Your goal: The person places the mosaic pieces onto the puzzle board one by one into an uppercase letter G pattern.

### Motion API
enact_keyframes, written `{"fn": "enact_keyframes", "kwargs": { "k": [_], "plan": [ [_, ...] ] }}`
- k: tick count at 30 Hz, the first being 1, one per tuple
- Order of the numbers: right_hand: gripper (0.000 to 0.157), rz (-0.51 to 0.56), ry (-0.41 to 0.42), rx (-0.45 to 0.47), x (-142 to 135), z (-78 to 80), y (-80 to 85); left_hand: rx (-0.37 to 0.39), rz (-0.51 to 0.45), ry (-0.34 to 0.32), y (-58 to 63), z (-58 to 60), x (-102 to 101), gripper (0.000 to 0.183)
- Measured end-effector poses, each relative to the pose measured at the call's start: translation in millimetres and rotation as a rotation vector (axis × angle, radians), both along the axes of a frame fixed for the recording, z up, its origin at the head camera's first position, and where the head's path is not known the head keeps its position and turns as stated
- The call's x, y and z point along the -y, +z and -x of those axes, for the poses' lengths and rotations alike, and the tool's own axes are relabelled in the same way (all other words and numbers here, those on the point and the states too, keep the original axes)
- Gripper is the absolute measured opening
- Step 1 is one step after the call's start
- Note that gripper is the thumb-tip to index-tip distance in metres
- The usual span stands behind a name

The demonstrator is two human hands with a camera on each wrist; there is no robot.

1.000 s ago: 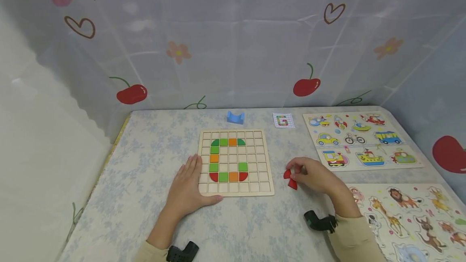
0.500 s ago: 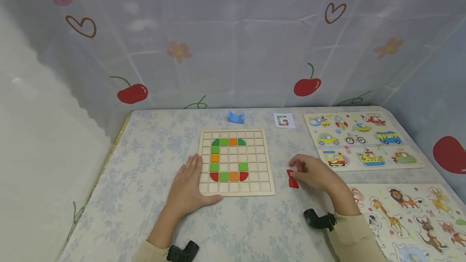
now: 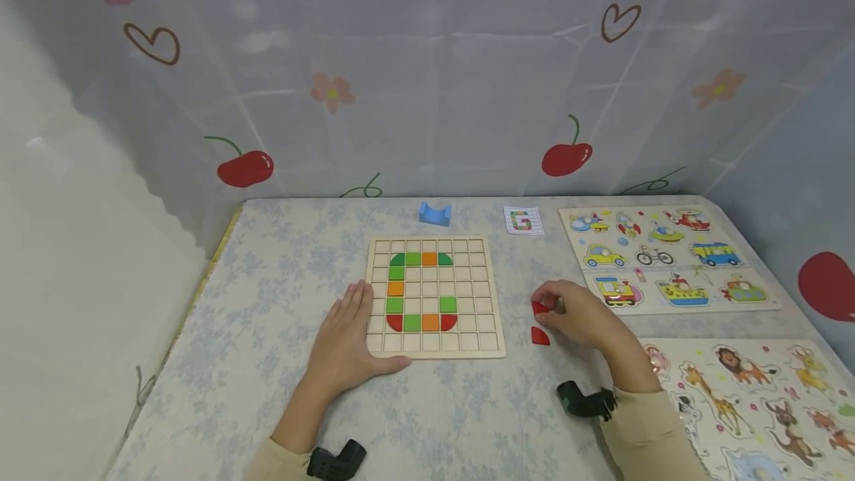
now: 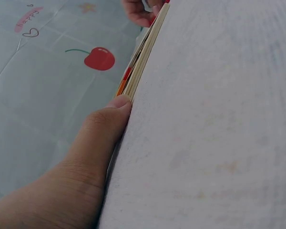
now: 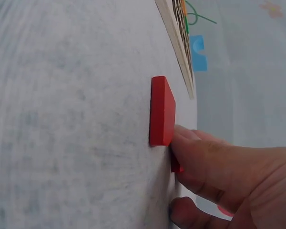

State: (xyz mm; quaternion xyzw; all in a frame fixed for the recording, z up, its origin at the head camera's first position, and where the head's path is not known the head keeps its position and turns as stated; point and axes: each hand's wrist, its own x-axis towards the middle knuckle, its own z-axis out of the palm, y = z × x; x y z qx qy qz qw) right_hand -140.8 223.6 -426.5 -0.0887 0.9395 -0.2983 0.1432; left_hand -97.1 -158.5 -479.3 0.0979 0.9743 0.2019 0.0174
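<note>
A wooden grid board (image 3: 477,318) holds green, orange and red pieces laid in a G-like outline. My left hand (image 3: 344,340) lies along the board's left side, fingers straight, with the thumb at the near edge; the left wrist view shows that thumb (image 4: 97,131) against the rim. Right of the board, my right hand (image 3: 574,314) pinches a red piece (image 3: 539,308) between thumb and fingers, partly hidden by them. Just nearer on the table lies a second red quarter-circle piece (image 3: 540,336), apart from the held one. The right wrist view shows this loose piece (image 5: 161,112) close up.
Behind the board stand a blue holder (image 3: 435,214) and a small card (image 3: 524,221) printed with a G pattern. A vehicle puzzle board (image 3: 668,254) lies at the back right, and an animal puzzle board (image 3: 755,392) nearer. A printed curtain (image 3: 427,80) closes off the back.
The right hand has moved its red piece slightly right and away from me, so the two red pieces, close together before, now lie apart. The left hand stays on the board.
</note>
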Motion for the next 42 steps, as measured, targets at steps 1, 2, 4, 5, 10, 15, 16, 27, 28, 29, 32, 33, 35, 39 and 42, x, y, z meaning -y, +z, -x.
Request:
{"fn": "enact_keyframes", "kwargs": {
  "k": [1, 2, 4, 5, 10, 15, 16, 27, 28, 29, 32, 33, 35, 39, 42],
  "plan": [
    [0.017, 0.004, -0.004, 0.002, 0, 0.3, 0.0, 0.0, 0.0, 0.001, 0.2, 0.1, 0, 0.137],
    [0.016, 0.007, -0.008, 0.002, 1, 0.6, 0.0, 0.001, 0.0, 0.002, 0.5, 0.1, 0, 0.137],
    [0.016, 0.013, -0.008, -0.004, 2, 1.6, -0.2, 0.004, 0.0, 0.001, 1.2, 0.1, -1, 0.137],
    [0.016, 0.019, -0.005, -0.007, 3, 2.2, 0.1, 0.006, -0.002, 0.001, 1.7, 0.0, -1, 0.137],
    [0.019, 0.048, 0.01, -0.006, 8, 6.8, -0.9, 0.009, -0.005, -0.002, 3.5, 0.0, -2, 0.137],
    [0.02, 0.091, 0.011, 0.023, 7, 10.4, -2.1, 0.006, 0.005, -0.005, 2.6, 1.2, -2, 0.137],
    [0.02, 0.101, 0.013, 0.026, 6, 11.0, -2.3, 0.006, 0.007, -0.006, 2.5, 1.4, -2, 0.137],
    [0.015, 0.225, 0.0, -0.054, 32, 20.7, -8.3, 0.002, 0.013, -0.004, 2.4, 1.6, -2, 0.138],
    [0.014, 0.236, -0.001, -0.053, 39, 22.2, -8.1, 0.002, 0.014, -0.003, 2.3, 1.5, -1, 0.138],
    [0.014, 0.244, -0.002, -0.049, 46, 23.6, -7.9, 0.002, 0.014, -0.003, 2.2, 1.4, -1, 0.138],
    [0.014, 0.254, 0.014, -0.037, 68, 26.7, -6.1, 0.006, 0.012, 0.0, 2.3, 1.1, -1, 0.138],
    [0.014, 0.258, 0.02, -0.031, 75, 27.4, -5.1, 0.008, 0.012, 0.001, 2.4, 1.0, -1, 0.138],
    [0.013, 0.262, 0.038, -0.022, 87, 29.1, -4.5, 0.012, 0.014, 0.004, 2.4, 1.0, -1, 0.138],
    [0.013, 0.262, 0.068, -0.023, 107, 33.1, -4.9, 0.023, 0.021, 0.012, 2.4, 0.6, 0, 0.139],
    [0.013, 0.245, 0.084, -0.037, 116, 35.4, -5.1, 0.025, 0.026, 0.013, 2.7, 0.6, 0, 0.139]
  ]
}}
